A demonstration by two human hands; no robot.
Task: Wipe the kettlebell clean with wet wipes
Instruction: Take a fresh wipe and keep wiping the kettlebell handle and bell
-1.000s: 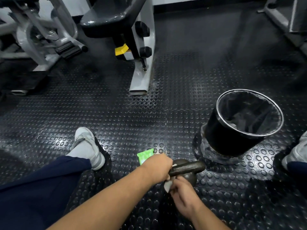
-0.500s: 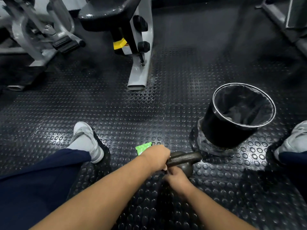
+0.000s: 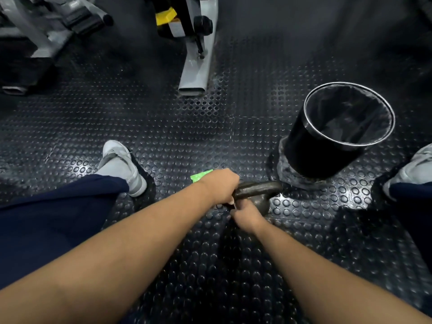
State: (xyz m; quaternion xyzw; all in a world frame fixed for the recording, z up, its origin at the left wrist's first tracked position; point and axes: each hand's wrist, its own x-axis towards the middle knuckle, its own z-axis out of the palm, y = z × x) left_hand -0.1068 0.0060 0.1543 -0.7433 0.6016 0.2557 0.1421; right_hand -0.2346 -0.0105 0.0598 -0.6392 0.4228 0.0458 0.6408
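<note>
Around you lies a black studded rubber floor (image 3: 163, 127). One black round bin (image 3: 313, 150) with a metal rim and a dark liner stands just to the right of and beyond the work. One bright green packet (image 3: 200, 177) lies on the floor behind your left hand (image 3: 219, 185), which hides most of it. Two grey gym machines stand further off: one foot (image 3: 194, 66) straight ahead, with a yellow tag (image 3: 164, 15) too blurred to read, and one frame (image 3: 35, 31) at the far left. Your two grey sneakers (image 3: 119, 164) (image 3: 416, 169) flank the scene.

The single dark cast-iron kettlebell (image 3: 259, 188) sits on the floor between your feet, near the bin. Your left grip is curled round its handle. Your right hand (image 3: 245, 213) is pressed to the bell's body under the handle; its fingers are hidden, so I cannot tell what that grip pinches.
</note>
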